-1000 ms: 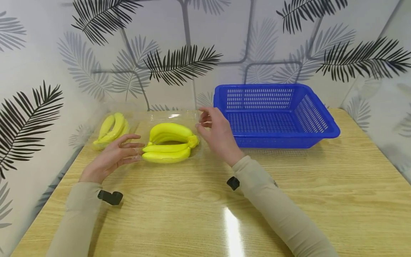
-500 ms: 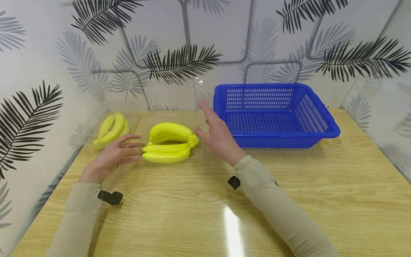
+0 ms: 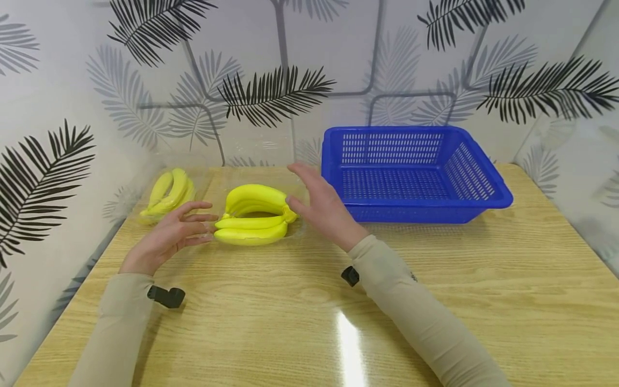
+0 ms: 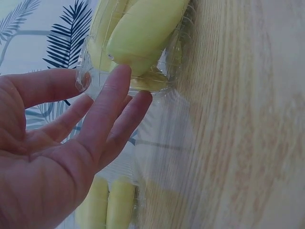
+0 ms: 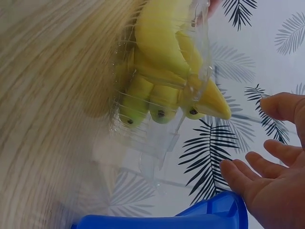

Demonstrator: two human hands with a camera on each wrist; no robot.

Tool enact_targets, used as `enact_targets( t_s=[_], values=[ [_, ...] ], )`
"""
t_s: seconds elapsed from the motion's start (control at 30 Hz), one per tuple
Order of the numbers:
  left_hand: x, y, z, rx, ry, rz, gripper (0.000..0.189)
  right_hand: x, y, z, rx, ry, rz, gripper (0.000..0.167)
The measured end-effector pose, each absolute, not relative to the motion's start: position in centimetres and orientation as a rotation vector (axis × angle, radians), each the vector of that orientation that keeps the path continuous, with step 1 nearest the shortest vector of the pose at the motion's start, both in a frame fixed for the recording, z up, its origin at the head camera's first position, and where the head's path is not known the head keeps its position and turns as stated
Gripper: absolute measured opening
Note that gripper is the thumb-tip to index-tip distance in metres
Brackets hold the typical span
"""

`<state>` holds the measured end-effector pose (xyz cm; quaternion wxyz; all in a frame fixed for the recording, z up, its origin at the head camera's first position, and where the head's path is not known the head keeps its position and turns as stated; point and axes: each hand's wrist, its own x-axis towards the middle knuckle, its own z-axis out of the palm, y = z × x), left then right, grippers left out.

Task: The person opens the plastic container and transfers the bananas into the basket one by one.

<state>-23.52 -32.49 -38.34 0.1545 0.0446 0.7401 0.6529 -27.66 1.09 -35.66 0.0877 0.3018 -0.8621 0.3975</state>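
A bunch of yellow bananas [image 3: 256, 192] lies in a clear plastic clamshell box [image 5: 159, 138], whose see-through lid [image 3: 268, 144] stands raised at the back. With fingers extended, my left hand [image 3: 166, 236] touches the box's left end; in the left wrist view the fingertips rest against its wall and rim. On the other side, my right hand [image 3: 329, 209] is spread with nothing in its grip. Its thumb overlaps the banana stem end in the head view, while the right wrist view shows the fingers apart from the fruit.
Behind my left hand sits a second clear box with bananas [image 3: 169, 193]. A blue slatted plastic basket [image 3: 387, 212] stands at the back right, close beside my right hand. The wooden table [image 3: 271, 322] meets a leaf-patterned wall [image 3: 401, 59] at the back.
My right hand has let go of the box's lid, which has swung up and back. That hand has opened and shifted left over the stem end. My left hand stays in place.
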Motion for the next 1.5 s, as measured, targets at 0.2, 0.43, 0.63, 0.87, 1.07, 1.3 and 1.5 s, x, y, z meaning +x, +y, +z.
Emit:
enact_targets(
  t_s=[0.2,0.43,0.63,0.87,1.07,1.3,1.5],
  values=[
    [-23.5,-32.6,-38.2,0.112,2.127,1.864,0.064,-27.9,0.1,-35.8,0.937,-2.650,1.127,0.059],
    [-23.5,-32.6,-38.2,0.113,2.129,1.871,0.061,-28.6,-1.3,-36.4,0.899,-2.771,1.025,0.059],
    [-23.6,-32.5,-38.3,0.104,2.132,1.864,0.061,-29.4,-2.4,-37.0,0.837,-2.823,0.961,0.057],
    [-23.6,-32.5,-38.5,0.098,2.129,1.871,0.061,-30.1,-3.0,-37.7,0.818,-2.845,0.967,0.047],
    [-23.7,-32.4,-38.1,0.103,2.152,1.857,0.055,-30.3,-3.1,-37.8,0.808,-2.834,0.982,0.045],
    [-23.9,-32.0,-37.4,0.114,2.272,1.725,0.055,-30.1,-3.1,-37.7,0.797,-2.825,0.935,0.045],
    [-23.8,-31.8,-37.1,0.120,2.283,1.703,0.056,-30.0,-3.0,-37.7,0.779,-2.806,0.918,0.044]
  ],
)
